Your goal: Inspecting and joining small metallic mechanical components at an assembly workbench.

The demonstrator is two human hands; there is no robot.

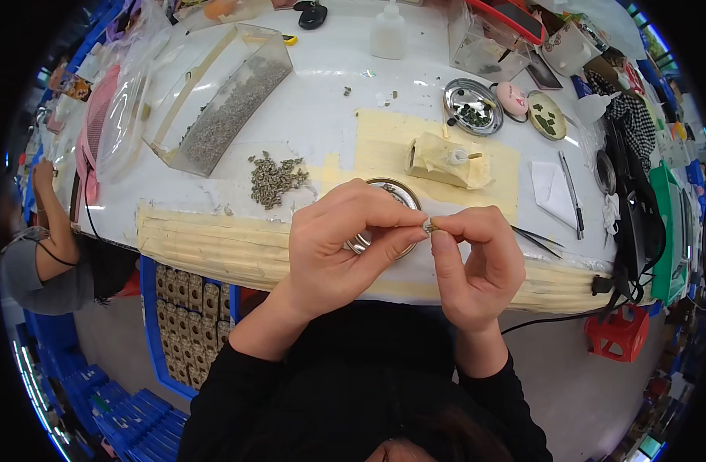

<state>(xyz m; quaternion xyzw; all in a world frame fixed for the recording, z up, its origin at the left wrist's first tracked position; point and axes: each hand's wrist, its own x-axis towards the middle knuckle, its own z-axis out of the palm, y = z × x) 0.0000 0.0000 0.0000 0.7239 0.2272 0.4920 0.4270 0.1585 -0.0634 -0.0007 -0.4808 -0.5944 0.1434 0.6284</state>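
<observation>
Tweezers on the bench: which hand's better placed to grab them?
Right, I'd judge: the tweezers lie right of the right hand, with the left hand farther across. Both hands pinch a small part, though.

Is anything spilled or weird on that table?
Maybe: a heap of small metal parts lies loose on the white table, outside the clear box. It's bunched together, so it might be deliberate. I see nothing plainly broken.

Table (322, 88) is white w/ yellowish edge (214, 237), floor (565, 377) is grey; red stool (617, 335) stands on R. (light strips (31, 383): far L.).
</observation>
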